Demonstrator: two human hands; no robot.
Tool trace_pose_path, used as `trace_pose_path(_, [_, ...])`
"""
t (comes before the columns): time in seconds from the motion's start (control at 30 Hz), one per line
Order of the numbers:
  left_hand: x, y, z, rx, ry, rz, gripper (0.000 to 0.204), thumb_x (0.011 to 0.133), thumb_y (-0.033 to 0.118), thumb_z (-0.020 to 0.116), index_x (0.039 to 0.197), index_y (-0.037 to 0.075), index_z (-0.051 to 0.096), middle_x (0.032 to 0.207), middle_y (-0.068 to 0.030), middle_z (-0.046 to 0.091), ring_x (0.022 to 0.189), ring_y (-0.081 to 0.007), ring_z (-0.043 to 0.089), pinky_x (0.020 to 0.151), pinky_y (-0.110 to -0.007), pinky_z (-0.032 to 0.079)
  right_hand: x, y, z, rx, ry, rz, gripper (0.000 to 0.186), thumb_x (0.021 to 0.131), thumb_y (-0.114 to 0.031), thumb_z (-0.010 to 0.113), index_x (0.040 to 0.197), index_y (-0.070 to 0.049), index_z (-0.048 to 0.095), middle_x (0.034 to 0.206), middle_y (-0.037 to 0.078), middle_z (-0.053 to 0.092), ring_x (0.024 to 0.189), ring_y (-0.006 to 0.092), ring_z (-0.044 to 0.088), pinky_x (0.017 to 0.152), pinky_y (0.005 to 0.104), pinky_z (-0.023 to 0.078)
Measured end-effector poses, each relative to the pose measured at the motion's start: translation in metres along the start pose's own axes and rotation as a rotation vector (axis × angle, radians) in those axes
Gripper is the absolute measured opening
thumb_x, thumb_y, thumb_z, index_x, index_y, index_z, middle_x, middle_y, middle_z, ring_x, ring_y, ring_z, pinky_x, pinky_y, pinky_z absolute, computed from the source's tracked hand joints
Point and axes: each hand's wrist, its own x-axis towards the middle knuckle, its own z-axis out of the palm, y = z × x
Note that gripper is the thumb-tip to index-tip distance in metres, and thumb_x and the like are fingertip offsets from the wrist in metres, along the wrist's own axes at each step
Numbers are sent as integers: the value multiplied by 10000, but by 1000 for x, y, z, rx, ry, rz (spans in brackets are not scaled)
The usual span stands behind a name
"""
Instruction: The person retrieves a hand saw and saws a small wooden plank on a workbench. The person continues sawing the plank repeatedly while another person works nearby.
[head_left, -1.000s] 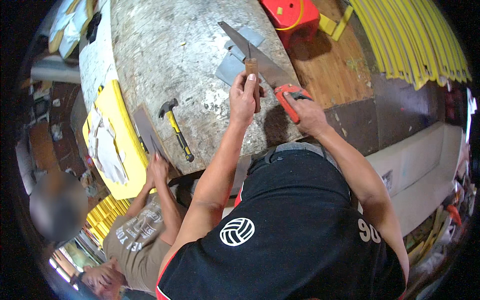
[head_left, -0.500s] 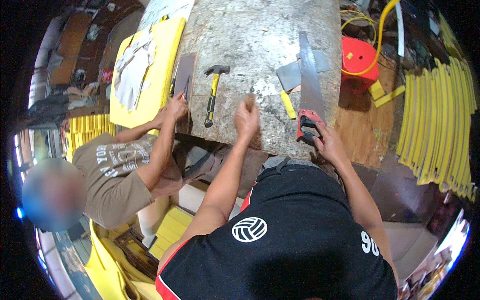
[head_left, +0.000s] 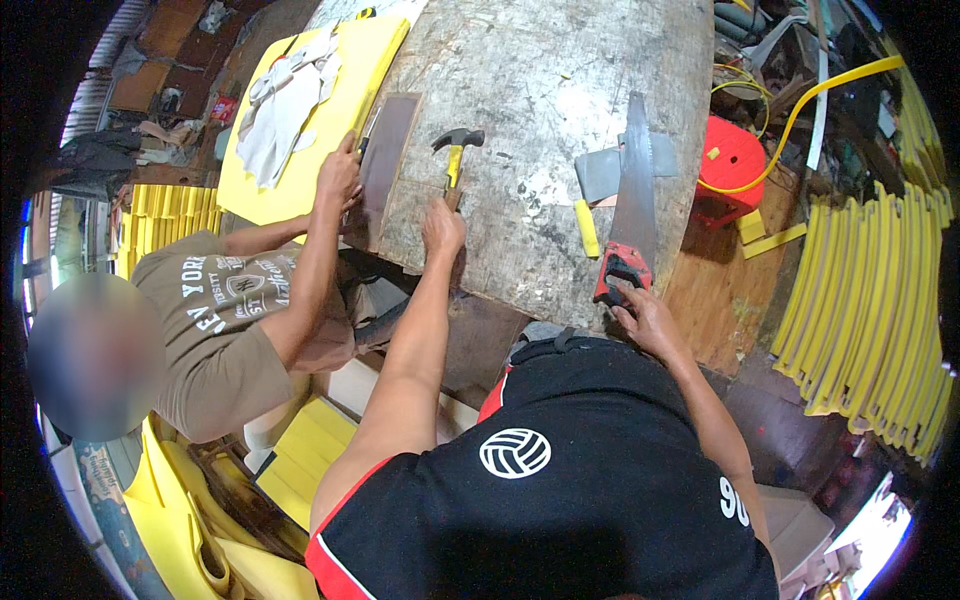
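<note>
My left hand is closed round the lower handle of a claw hammer, whose black head and yellow-and-black grip show beyond my fingers. The hammer's head points away from me on the worn workbench. My right hand holds the red-and-black handle of a hand saw; its blade lies across the bench, partly over a grey sheet. Left of the saw lies a short yellow strip.
At the left, a co-worker reaches over a dark board beside a yellow foam slab with grey cloth pieces. Right of the bench stand a red stool, a yellow hose and stacked yellow strips.
My left hand has moved left across the bench and closed on the hammer handle. My right hand stays at the saw handle. The view has shifted, and the co-worker's hands are at the board's edge.
</note>
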Motion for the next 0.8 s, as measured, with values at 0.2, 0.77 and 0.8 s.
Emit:
trace_pose_path(0.2, [-67, 54, -2, -520, 32, 74, 461, 833, 255, 685, 1154, 1, 474, 912, -269, 652, 836, -456, 653, 803, -515, 513, 62, -11, 5, 182, -61, 34, 440, 948, -337, 639, 1258, -25, 644, 950, 186, 716, 868, 265, 701, 821, 370, 523])
trace_pose_path(0.77, [-115, 109, 34, -852, -248, 275, 274, 987, 255, 601, 1112, 24, 526, 903, -101, 620, 760, -169, 573, 689, -346, 478, 112, 18, -31, 336, 399, 436, 425, 934, -406, 642, 1043, 4, 626, 757, 149, 665, 666, 245, 671, 634, 418, 542])
trace_pose_path(0.8, [-107, 106, 43, -883, -230, 260, 276, 982, 252, 606, 1113, 22, 529, 894, -98, 619, 783, -177, 569, 712, -356, 476, 99, 6, -46, 129, 469, 436, 455, 939, -424, 623, 1040, 19, 623, 805, 187, 683, 718, 291, 677, 687, 441, 527])
